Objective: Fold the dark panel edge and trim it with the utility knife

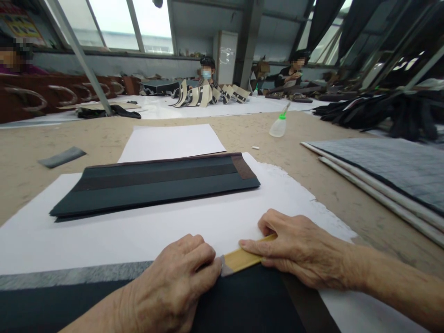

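Lying on white paper (pixel 104 240), a dark flat panel (pixel 69 300) with a mottled grey border (pixel 74 275), a left hand (pixel 176 277) at that border, its grip's closure unclear, a flat yellow strip (pixel 241 260) just beside it, a right hand (pixel 305 249), its grip clamped on the yellow strip.

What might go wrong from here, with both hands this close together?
The right hand holds the yellow strip with its end near the left hand's fingertips; a slip might bump them.

The dark panel lies on a white sheet, so pushing sideways might drag both.

The stacked dark pieces rest on that sheet too and could shift with it.
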### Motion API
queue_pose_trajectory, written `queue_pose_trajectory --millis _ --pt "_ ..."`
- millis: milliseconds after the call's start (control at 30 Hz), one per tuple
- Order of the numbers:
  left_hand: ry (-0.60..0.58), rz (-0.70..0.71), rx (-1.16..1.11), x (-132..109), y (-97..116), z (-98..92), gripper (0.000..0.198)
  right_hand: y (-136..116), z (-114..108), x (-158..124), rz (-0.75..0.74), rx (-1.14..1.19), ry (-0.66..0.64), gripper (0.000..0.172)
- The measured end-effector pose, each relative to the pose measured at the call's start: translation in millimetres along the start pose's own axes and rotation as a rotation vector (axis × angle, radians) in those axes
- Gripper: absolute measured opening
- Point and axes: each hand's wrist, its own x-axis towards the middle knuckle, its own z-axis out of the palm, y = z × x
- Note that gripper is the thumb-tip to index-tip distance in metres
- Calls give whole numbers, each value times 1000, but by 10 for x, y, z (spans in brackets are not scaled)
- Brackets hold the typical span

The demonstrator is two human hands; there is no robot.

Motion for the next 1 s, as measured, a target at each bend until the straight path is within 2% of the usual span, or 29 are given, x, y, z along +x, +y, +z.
queue_pose_trajectory --millis 233,467,633,700,833,1000 --pt "86 -62 -104 -212 -75 -143 33 25 -3 37 -37 12 1 41" --pt "99 -54 -43 -246 -72 -110 30 -23 10 172 -71 4 2 43" --pt "38 -41 33 -263 -61 -111 32 -79 28 238 -62 10 11 42" --pt "39 -34 44 -313 -80 -156 32 -75 27 249 -61 19 2 41" --pt "92 -101 -73 -474 -142 -248 38 -51 11 279 -84 35 5 43" --pt "102 -141 -69 -575 -165 -238 36 -75 -16 381 -121 56 -8 39"
